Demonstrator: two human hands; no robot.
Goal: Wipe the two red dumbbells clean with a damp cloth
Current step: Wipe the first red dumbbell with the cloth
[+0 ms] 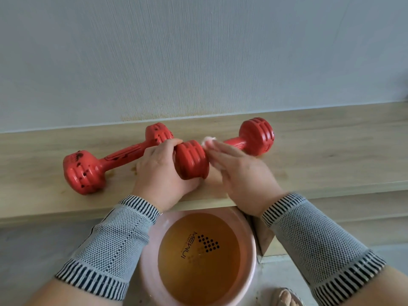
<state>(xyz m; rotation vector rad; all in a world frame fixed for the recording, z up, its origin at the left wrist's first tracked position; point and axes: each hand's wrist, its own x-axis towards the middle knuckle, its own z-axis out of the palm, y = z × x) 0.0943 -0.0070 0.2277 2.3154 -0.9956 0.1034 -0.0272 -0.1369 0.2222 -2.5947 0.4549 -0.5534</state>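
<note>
Two red dumbbells lie on a wooden ledge (331,164). The left dumbbell (86,171) is speckled with dark dirt spots and lies untouched. The right dumbbell (256,133) looks cleaner. My left hand (161,173) grips its near head from the left side. My right hand (240,171) presses a small white cloth (208,141) against the handle just beyond that head; most of the cloth is hidden under my fingers.
A pink basin (252,246) of brownish water stands on the floor below the ledge, between my forearms. A wall rises right behind the ledge. Brownish stains mark the wood near the left dumbbell. A beige object (284,297) shows at the bottom edge.
</note>
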